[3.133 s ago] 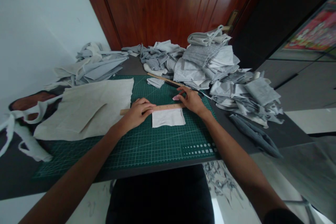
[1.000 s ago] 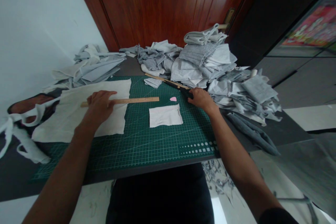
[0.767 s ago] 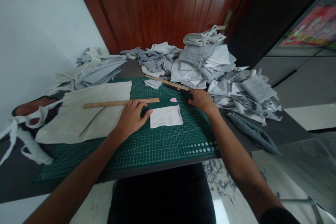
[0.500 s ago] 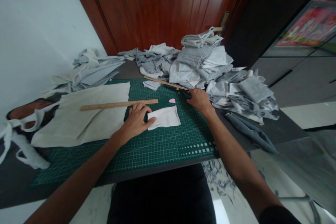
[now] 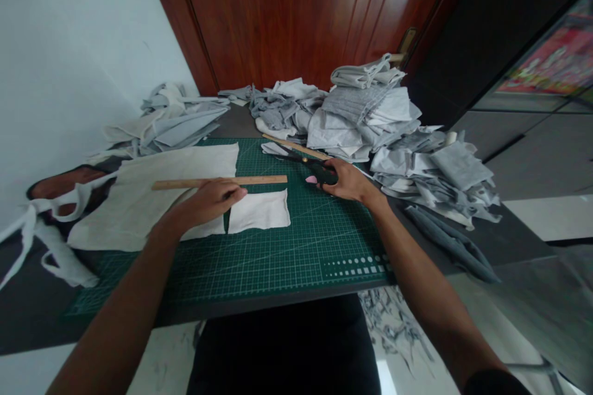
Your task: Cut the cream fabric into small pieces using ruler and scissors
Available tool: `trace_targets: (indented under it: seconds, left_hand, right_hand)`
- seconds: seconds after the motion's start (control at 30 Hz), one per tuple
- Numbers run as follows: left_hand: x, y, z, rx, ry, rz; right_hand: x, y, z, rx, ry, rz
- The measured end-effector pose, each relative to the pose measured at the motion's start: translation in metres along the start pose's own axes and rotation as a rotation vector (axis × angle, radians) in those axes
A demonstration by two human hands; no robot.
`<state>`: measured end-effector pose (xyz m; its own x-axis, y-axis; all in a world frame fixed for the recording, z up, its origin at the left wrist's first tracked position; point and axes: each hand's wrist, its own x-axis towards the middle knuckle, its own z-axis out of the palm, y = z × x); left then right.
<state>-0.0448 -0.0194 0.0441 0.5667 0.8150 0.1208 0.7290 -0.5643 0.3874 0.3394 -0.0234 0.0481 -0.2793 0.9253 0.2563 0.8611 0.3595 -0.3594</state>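
My right hand point(image 5: 348, 180) grips the black handles of a pair of scissors point(image 5: 306, 161), whose blades point left, a little above the green cutting mat point(image 5: 296, 259). A small white cloth piece point(image 5: 259, 210) lies flat on the mat. My left hand point(image 5: 208, 202) is closed, thumb and fingers at that piece's upper left corner; the fingertips are partly hidden. Under and beside this hand spreads a larger cream cloth point(image 5: 125, 210), with a wooden ruler point(image 5: 264, 179) across it, its right end over the mat. Pink tailor's chalk point(image 5: 311, 179) lies beside the scissors' handles.
Fabric piles stand along the back: a left heap point(image 5: 180, 123), a tall stack point(image 5: 365, 111) and a right heap point(image 5: 426, 166). A second wooden strip point(image 5: 296, 145) lies behind the scissors. White straps point(image 5: 69, 203) hang at the left. Scraps point(image 5: 389, 321) litter the floor.
The scissors have been lifted from the back of the mat by my right hand. My left hand has drawn the small white piece leftward, up against the cream cloth. The view has shifted slightly.
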Motion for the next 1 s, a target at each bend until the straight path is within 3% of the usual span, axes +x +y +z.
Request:
trace_targets:
  seconds: [0.13,0.3,0.5,0.67,0.87,1.0]
  left_hand:
    - [0.018,0.014,0.016,-0.124,0.063,-0.006]
    - [0.040,0.028,0.025,-0.204,-0.030,0.005]
    - [0.057,0.038,0.025,-0.242,-0.151,0.014]
    - [0.057,0.049,0.029,-0.231,-0.232,0.066]
    - [0.051,0.040,0.023,-0.274,-0.194,0.162]
    - [0.049,0.040,0.022,-0.371,-0.199,0.118]
  right_hand:
    - [-0.001,-0.006,-0.010,-0.002,-0.189,-0.103]
    - [-0.008,0.011,-0.026,-0.005,-0.336,-0.126]
    - [-0.023,0.041,-0.042,0.102,-0.429,-0.055]
    - [-0.029,0.039,-0.049,0.176,-0.473,-0.052]
    - [-0.032,0.036,-0.044,0.225,-0.530,-0.035]
    - [-0.035,0.035,-0.042,0.191,-0.519,-0.041]
